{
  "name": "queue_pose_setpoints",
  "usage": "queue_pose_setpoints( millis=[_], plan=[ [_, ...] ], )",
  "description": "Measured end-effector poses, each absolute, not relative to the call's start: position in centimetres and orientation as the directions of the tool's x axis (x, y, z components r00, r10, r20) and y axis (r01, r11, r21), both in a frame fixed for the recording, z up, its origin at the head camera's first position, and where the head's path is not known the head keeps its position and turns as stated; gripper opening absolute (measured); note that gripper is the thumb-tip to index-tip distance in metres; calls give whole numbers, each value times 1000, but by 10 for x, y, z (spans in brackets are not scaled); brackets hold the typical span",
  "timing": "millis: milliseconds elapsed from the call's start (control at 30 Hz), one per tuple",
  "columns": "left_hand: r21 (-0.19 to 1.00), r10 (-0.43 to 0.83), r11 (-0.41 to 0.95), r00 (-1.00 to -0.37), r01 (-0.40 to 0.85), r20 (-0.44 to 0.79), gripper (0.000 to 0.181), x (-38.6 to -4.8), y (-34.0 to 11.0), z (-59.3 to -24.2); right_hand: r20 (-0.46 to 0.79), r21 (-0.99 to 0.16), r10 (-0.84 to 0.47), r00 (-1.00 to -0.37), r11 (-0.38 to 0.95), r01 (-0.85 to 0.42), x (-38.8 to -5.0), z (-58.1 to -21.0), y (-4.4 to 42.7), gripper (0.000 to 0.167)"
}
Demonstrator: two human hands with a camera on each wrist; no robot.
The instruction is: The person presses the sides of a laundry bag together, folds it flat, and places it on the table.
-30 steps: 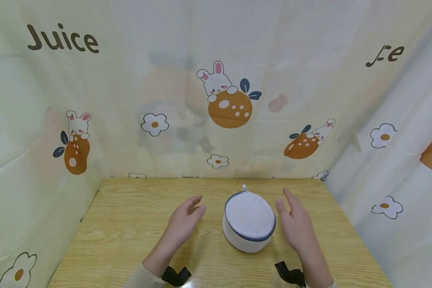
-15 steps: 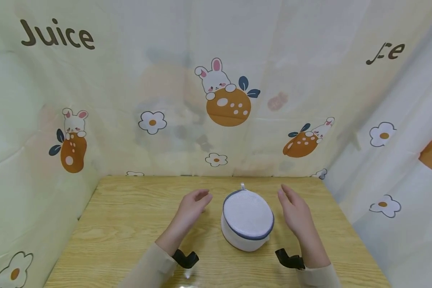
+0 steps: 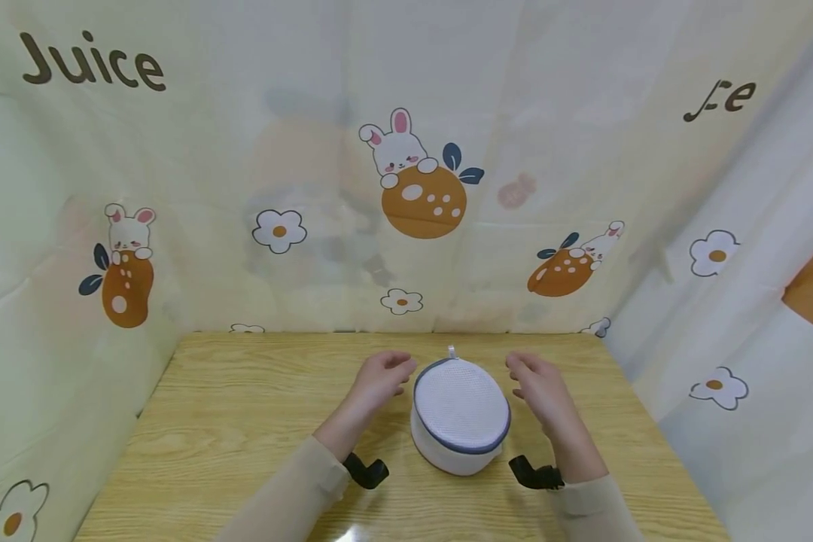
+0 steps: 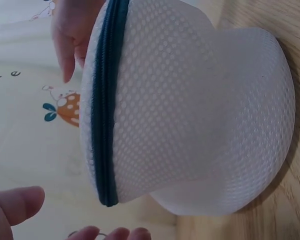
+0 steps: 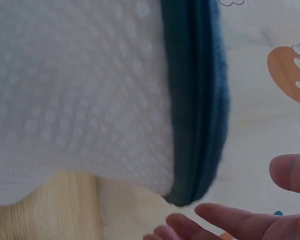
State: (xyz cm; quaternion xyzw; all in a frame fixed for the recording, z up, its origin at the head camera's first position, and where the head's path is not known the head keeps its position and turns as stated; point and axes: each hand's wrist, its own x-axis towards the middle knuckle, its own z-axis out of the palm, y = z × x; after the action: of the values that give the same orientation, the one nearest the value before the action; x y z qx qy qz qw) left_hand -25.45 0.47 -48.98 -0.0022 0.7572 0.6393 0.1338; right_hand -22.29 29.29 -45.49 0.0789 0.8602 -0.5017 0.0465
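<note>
A round white mesh bag (image 3: 461, 406) with a dark blue zipped rim stands on the wooden table, a small tab at its back edge. Just left of it hovers my left hand (image 3: 382, 376), fingers relaxed and slightly bent, holding nothing. On the other side, my right hand (image 3: 540, 382) is near the rim with loose fingers, also empty. In the left wrist view the mesh wall of the bag (image 4: 160, 100) bulges above its base. The right wrist view shows the blue zipper (image 5: 195, 100) close to my fingertips (image 5: 210, 212).
The wooden table (image 3: 244, 406) reaches back to a cream curtain (image 3: 298, 150) printed with rabbits, oranges and flowers. More curtain hangs at the left and right sides. A black band (image 3: 367, 473) is on the left wrist and another (image 3: 537, 474) on the right.
My left hand has moved right and farther forward, closer to the bag. My right hand has drifted slightly left, its fingers turning inward. The view has shifted a little.
</note>
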Motion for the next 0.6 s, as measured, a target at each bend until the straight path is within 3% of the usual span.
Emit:
queue_pose_setpoints(
  millis=[600],
  plan=[
    [944, 220, 232, -933, -234, -285, 38, -270, 23, -491, -215, -815, 17, -977, 548, 188, -244, -472, 277, 53]
  ],
)
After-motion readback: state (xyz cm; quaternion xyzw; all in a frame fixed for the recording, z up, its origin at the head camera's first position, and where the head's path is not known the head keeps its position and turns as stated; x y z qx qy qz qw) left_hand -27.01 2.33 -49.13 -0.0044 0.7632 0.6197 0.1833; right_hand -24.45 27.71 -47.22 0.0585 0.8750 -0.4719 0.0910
